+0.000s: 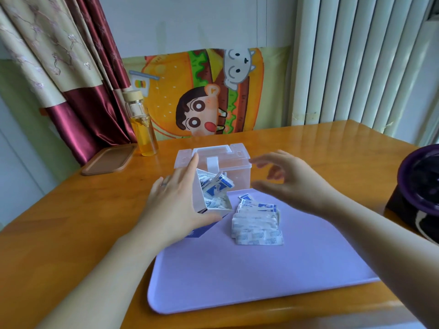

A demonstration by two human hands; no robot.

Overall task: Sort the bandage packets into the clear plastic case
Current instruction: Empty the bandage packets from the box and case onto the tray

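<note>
Gripping an open white box (202,200) by its side, the left hand (175,205) holds it tilted, packets (215,188) showing inside. Just beyond that grip stands the clear case (228,162), lid shut. Right of the box, a loose pile (256,222) lies on the lilac mat (237,276). Over it the right hand (289,184) hovers spread, empty and blurred.
</note>
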